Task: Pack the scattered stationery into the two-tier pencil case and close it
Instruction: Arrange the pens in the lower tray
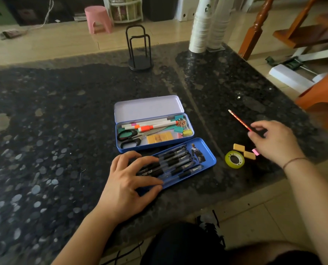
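While a speckled dark stone counter [63,115] is lying over pale floor tiles, the left hand [128,184] is resting spread fingers on black pens in the blue tray [210,157] beside the open metal pencil case [149,123], and the right hand [273,140] is pinching a red pencil [239,120], any lettering unreadable.

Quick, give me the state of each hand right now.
Left hand: open, fingers spread flat on the black pens in the blue tray.
Right hand: closed on the red pencil.
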The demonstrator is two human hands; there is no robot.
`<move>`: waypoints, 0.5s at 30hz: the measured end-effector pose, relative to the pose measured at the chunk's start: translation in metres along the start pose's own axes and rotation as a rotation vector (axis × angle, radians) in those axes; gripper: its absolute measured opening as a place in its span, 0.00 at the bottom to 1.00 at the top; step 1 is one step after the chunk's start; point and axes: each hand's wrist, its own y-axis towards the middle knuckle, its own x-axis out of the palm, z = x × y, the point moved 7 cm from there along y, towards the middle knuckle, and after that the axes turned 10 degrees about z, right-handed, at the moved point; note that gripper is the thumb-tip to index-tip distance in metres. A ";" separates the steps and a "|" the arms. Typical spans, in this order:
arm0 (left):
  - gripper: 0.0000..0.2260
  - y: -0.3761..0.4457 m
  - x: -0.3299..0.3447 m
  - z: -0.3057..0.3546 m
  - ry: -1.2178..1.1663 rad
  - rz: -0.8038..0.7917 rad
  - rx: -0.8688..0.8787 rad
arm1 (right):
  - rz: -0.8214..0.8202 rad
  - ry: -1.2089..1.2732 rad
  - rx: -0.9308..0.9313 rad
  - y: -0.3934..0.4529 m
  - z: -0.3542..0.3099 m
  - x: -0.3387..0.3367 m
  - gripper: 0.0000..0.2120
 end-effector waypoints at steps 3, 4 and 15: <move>0.06 0.000 -0.001 0.000 -0.003 0.016 -0.016 | 0.039 -0.082 0.047 0.016 -0.003 0.011 0.18; 0.06 -0.001 -0.001 0.000 0.000 0.017 -0.016 | 0.037 -0.118 0.049 0.020 -0.005 0.014 0.17; 0.05 0.003 0.001 0.000 -0.041 -0.014 -0.024 | -0.068 0.131 -0.587 -0.032 -0.088 -0.010 0.04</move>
